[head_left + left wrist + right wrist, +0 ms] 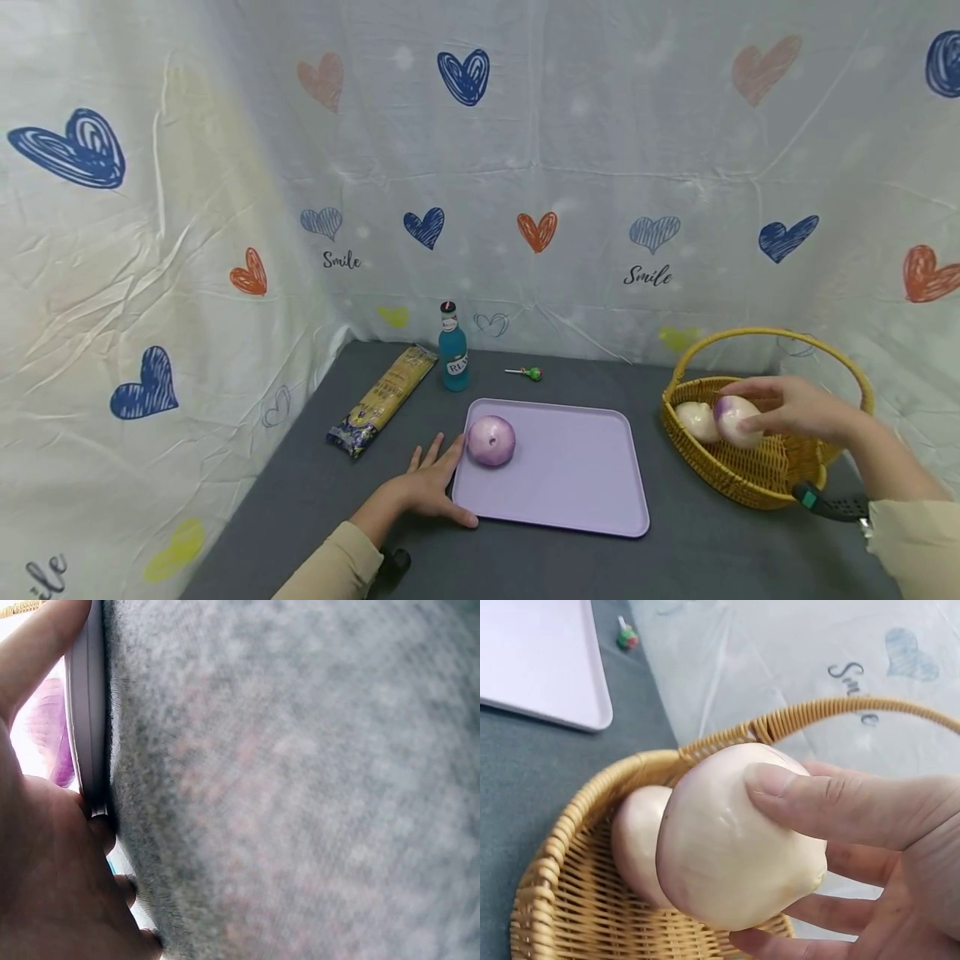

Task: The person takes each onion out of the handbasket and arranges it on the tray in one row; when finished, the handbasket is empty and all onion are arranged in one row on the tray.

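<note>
My right hand [795, 408] grips a white-and-purple onion [739, 836] between thumb and fingers, over the wicker basket [738, 492]. A second pale onion [641, 844] lies in the basket, partly hidden behind the held one in the right wrist view. On the left part of the lilac tray [570, 475] sits a purple onion [491, 441]. My left hand [427, 486] is at the tray's left edge, its fingers spread and its thumb along the near corner. The left wrist view shows that hand against the tray's side, with a blurred grey surface filling most of it.
Behind the tray stand a blue bottle [453, 354] and a small green-headed lollipop [533, 373]. A long yellow packet [386, 396] lies at the back left. The basket's tall handle [765, 331] arches above the right hand. A heart-printed sheet [585, 167] hangs behind the dark table.
</note>
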The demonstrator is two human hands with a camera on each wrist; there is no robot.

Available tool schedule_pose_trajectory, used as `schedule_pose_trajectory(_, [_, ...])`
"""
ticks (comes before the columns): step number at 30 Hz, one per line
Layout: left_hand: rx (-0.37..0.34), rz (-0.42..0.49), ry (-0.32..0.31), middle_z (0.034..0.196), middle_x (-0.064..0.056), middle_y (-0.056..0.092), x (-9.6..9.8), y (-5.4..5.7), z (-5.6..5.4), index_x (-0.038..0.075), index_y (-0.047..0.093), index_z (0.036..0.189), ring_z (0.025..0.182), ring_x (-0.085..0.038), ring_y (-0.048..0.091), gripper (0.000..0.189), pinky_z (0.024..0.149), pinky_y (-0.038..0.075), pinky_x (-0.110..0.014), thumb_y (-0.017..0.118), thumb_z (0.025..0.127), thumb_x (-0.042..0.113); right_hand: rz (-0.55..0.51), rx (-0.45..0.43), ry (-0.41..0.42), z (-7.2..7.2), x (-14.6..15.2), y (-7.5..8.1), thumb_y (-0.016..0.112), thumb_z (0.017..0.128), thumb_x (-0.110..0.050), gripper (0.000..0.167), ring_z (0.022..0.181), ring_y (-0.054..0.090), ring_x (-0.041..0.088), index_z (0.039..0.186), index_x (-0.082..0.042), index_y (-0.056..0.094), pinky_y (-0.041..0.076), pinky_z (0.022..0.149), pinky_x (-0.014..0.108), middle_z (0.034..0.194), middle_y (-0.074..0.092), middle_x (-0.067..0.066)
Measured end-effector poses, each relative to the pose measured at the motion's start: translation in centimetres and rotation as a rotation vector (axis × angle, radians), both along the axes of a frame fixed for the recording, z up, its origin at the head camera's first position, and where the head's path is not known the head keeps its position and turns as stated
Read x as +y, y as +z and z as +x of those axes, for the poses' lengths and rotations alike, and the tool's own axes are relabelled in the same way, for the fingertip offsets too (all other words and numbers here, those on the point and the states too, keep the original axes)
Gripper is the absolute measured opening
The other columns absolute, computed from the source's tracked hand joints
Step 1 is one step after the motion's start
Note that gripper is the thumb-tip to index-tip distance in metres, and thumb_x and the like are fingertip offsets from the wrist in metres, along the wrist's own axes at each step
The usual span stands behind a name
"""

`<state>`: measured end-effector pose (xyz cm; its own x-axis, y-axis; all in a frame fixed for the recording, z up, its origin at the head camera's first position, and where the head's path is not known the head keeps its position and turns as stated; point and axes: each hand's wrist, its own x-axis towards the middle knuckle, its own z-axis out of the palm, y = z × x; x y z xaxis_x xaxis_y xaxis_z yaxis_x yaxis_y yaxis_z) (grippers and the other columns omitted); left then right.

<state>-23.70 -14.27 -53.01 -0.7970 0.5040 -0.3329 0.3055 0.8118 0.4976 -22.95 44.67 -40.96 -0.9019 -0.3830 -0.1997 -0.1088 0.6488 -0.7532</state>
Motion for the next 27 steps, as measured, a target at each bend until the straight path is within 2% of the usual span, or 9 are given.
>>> schedule_pose_trajectory(5, [-0.005,0.005,-0.001,0.171,-0.011,0.008,0.1,0.1,0.1,0.013,0.001,0.163,0.156,-0.039,-0.011,0.136,0.118,-0.009,-0.068,0.079,0.069,0.071,0.055,0.086,-0.003,0.3,-1.1,0.4,0.074,0.093,-0.026,0.057,0.105,0.063,-0.002,0.142,-0.005,0.055,0.058,0.078,0.029,0.131,0.065,0.02])
schedule_pose_trajectory(10, [-0.01,-0.001,-0.002,0.171,-0.01,0.008,0.0,0.0,0.1,0.014,0.0,0.164,0.156,-0.038,-0.011,0.137,0.119,-0.009,-0.068,0.078,0.068,0.074,0.131,0.182,-0.025,0.4,-2.6,0.9,0.077,0.09,-0.034,0.058,0.11,0.067,0.013,0.141,-0.01,0.059,0.056,0.076,0.027,0.129,0.068,0.014])
schedule_pose_trajectory(14, [-0.008,0.027,-0.007,0.17,-0.013,0.009,-0.1,0.0,0.1,0.012,0.001,0.163,0.155,-0.04,-0.011,0.139,0.118,-0.01,-0.069,0.079,0.066,0.074,0.092,0.196,-0.022,0.4,-4.3,0.9,0.075,0.092,-0.032,0.057,0.114,0.066,0.023,0.142,-0.01,0.058,0.056,0.078,0.027,0.131,0.067,0.014])
schedule_pose_trajectory(19, [-0.006,0.065,-0.015,0.17,-0.015,0.008,-0.2,0.1,0.2,0.011,0.001,0.163,0.155,-0.041,-0.012,0.14,0.117,-0.013,-0.069,0.079,0.065,0.074,0.012,0.183,-0.001,-0.2,-6.3,0.5,0.075,0.093,-0.03,0.056,0.115,0.064,0.014,0.142,-0.01,0.058,0.056,0.08,0.028,0.134,0.065,0.015])
schedule_pose_trajectory(21, [0.003,0.073,-0.017,0.171,-0.013,0.008,-0.3,-0.2,0.0,0.013,0.001,0.164,0.155,-0.039,-0.013,0.139,0.116,-0.014,-0.068,0.077,0.066,0.077,-0.013,0.174,0.001,-0.5,-7.0,0.2,0.075,0.092,-0.029,0.055,0.114,0.064,0.013,0.141,-0.01,0.059,0.056,0.08,0.028,0.135,0.064,0.015])
schedule_pose_trajectory(23, [0.003,0.07,-0.012,0.171,-0.012,0.008,-0.3,-0.5,-0.1,0.014,0.001,0.164,0.156,-0.038,-0.013,0.139,0.116,-0.015,-0.068,0.077,0.066,0.077,-0.024,0.181,0.011,-0.6,-7.7,0.0,0.075,0.092,-0.028,0.054,0.114,0.064,0.018,0.141,-0.01,0.059,0.056,0.08,0.028,0.134,0.064,0.016])
schedule_pose_trajectory(25, [0.011,0.059,-0.007,0.171,-0.009,0.008,-0.4,-1.3,-0.4,0.017,0.0,0.164,0.156,-0.035,-0.014,0.141,0.117,-0.015,-0.067,0.075,0.063,0.081,-0.027,0.194,0.019,-0.8,-8.2,-0.3,0.075,0.092,-0.028,0.053,0.114,0.064,0.024,0.14,-0.011,0.06,0.055,0.079,0.028,0.133,0.065,0.015])
schedule_pose_trajectory(26, [0.011,0.052,-0.006,0.171,-0.009,0.007,-0.4,-1.4,-0.5,0.017,0.0,0.164,0.156,-0.035,-0.014,0.14,0.117,-0.015,-0.067,0.076,0.064,0.08,-0.028,0.2,0.024,-0.8,-8.5,-0.4,0.075,0.092,-0.028,0.053,0.114,0.064,0.028,0.14,-0.01,0.06,0.055,0.079,0.028,0.132,0.066,0.014])
schedule_pose_trajectory(27, [-0.001,0.038,0.001,0.171,-0.008,0.007,-0.3,-1.0,-0.4,0.016,0.001,0.164,0.156,-0.035,-0.013,0.141,0.118,-0.013,-0.066,0.077,0.063,0.078,-0.026,0.211,0.029,-0.8,-8.8,-0.5,0.075,0.092,-0.028,0.053,0.114,0.064,0.031,0.139,-0.01,0.061,0.055,0.079,0.028,0.131,0.066,0.014])
